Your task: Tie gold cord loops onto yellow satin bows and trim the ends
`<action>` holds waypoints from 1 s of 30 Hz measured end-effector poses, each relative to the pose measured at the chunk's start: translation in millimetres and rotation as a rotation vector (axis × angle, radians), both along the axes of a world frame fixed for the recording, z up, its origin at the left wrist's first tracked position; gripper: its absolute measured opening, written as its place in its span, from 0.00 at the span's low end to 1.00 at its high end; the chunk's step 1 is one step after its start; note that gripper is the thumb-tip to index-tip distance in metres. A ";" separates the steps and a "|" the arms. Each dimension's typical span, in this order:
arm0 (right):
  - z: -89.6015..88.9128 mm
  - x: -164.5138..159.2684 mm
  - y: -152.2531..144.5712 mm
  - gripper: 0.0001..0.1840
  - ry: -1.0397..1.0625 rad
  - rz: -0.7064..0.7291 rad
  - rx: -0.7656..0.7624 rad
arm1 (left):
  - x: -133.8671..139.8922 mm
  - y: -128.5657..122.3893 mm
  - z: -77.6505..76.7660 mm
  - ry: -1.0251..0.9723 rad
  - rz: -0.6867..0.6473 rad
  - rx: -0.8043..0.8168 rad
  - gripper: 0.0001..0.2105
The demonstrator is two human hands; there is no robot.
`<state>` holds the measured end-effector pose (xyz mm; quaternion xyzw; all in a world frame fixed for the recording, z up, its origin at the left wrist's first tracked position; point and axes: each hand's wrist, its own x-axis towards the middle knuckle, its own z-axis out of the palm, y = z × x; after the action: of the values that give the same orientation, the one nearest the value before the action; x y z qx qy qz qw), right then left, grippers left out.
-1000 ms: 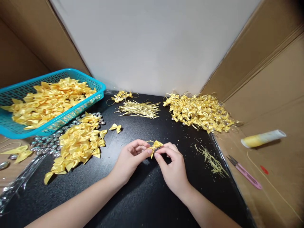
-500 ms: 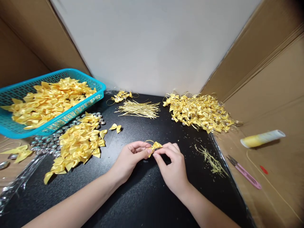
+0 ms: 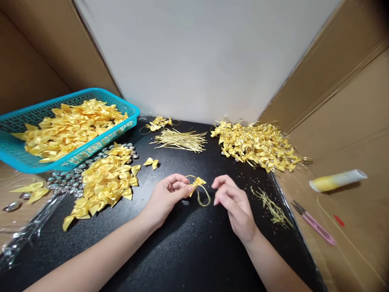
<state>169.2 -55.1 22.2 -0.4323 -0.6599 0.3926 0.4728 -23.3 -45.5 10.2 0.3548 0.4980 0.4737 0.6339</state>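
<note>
Between thumb and fingers, my left hand [image 3: 172, 194] pinches a yellow ribbon bow [image 3: 198, 182] just above the black table. A thin golden cord arcs above the bow, and a pale loop [image 3: 204, 202] hangs from its right side. My right hand [image 3: 235, 202] is a little to the right of that loop, its fingers loosely bent and apart, with nothing seen in them. A single yellow bow [image 3: 151, 163] lies beyond my left hand. The part of the held bow under my left fingertips is hidden.
At left are a blue basket [image 3: 133, 117] of bows, a bow pile [image 3: 106, 178] and silver beads [image 3: 62, 181]. Cut cords [image 3: 182, 140] lie at the back. Right are finished-looking corded bows [image 3: 255, 144], cord scraps [image 3: 275, 209], pink-handled snips [image 3: 316, 227] and a yellow-white tube [image 3: 337, 180].
My right hand has let go of the bow and moved right, its fingers apart. A pale loop now shows beside the bow. My left hand keeps its pinch.
</note>
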 end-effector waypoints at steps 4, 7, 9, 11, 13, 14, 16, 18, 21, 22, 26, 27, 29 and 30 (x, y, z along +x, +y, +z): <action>5.9 0.3 -7.4 0.07 -0.198 -0.248 0.413 | 1.1 -2.2 3.4 0.134 0.029 0.106 0.14; 3.9 -11.5 -9.0 0.05 -0.334 -0.268 0.443 | 2.6 -7.2 2.6 0.261 0.028 0.235 0.12; 0.1 -20.5 -8.9 0.04 -0.412 -0.246 0.408 | 3.6 -11.0 1.8 0.359 0.021 0.332 0.11; -4.3 -27.1 -8.5 0.05 -0.455 -0.247 0.374 | 4.4 -14.3 1.6 0.457 0.001 0.414 0.10; -8.0 -30.4 -8.1 0.04 -0.471 -0.252 0.339 | 5.1 -16.6 2.0 0.529 -0.032 0.463 0.09; -9.2 -31.1 -8.1 0.04 -0.474 -0.249 0.323 | 5.4 -17.4 2.3 0.551 -0.046 0.476 0.09; -10.3 -31.4 -8.4 0.06 -0.477 -0.231 0.305 | 5.8 -17.9 2.2 0.561 -0.065 0.479 0.09; -9.5 -30.0 -9.6 0.08 -0.443 -0.214 0.333 | 5.8 -16.5 1.5 0.514 -0.071 0.443 0.09; -4.8 -23.8 -12.2 0.08 -0.269 -0.230 0.404 | 5.0 -10.2 -0.6 0.365 -0.075 0.310 0.11; -2.4 -20.6 -12.8 0.07 -0.182 -0.242 0.399 | 4.5 -7.5 -1.4 0.314 -0.080 0.259 0.12; 6.9 -7.9 -12.2 0.06 0.112 -0.178 0.247 | 3.1 0.7 -4.3 0.200 -0.103 0.122 0.15; 8.2 -6.1 -11.6 0.06 0.132 -0.127 0.199 | 3.0 1.6 -4.9 0.189 -0.107 0.104 0.15; 9.0 -5.4 -10.2 0.05 0.133 -0.028 0.096 | 3.2 2.3 -5.8 0.169 -0.114 0.081 0.14; 8.8 -6.0 -9.7 0.05 0.134 0.007 0.040 | 3.4 2.4 -6.0 0.158 -0.116 0.072 0.14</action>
<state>163.2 -64.8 30.9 -0.3934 -0.6359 0.4092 0.5230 -19.9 -43.1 4.1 0.4420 0.5077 0.4243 0.6057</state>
